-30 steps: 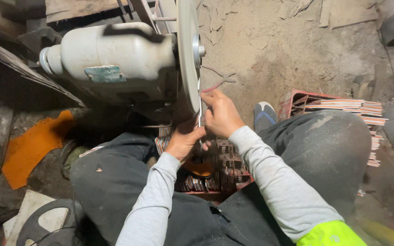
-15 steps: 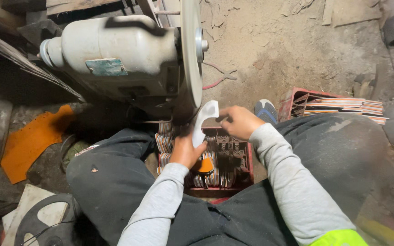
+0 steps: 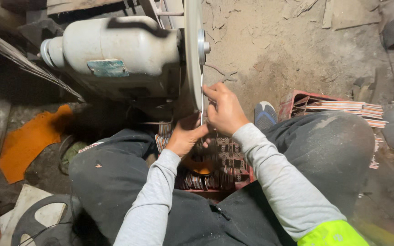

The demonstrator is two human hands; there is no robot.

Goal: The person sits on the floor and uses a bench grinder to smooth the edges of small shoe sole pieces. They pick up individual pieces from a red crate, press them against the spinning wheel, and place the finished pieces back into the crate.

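The motor (image 3: 115, 59) fills the frame at ten o'clock, its wheel (image 3: 192, 50) edge-on at twelve. Between the knees, a red crate (image 3: 220, 168) of blanks sits at six. Half a second ago the thin blade (image 3: 201, 102) was swung clear, flat side showing; now it stands edge-on against the wheel's rim again. The right hand (image 3: 224, 111) pinches its upper part, the left hand (image 3: 185, 136) clenches its lower end, at seven o'clock from the right.
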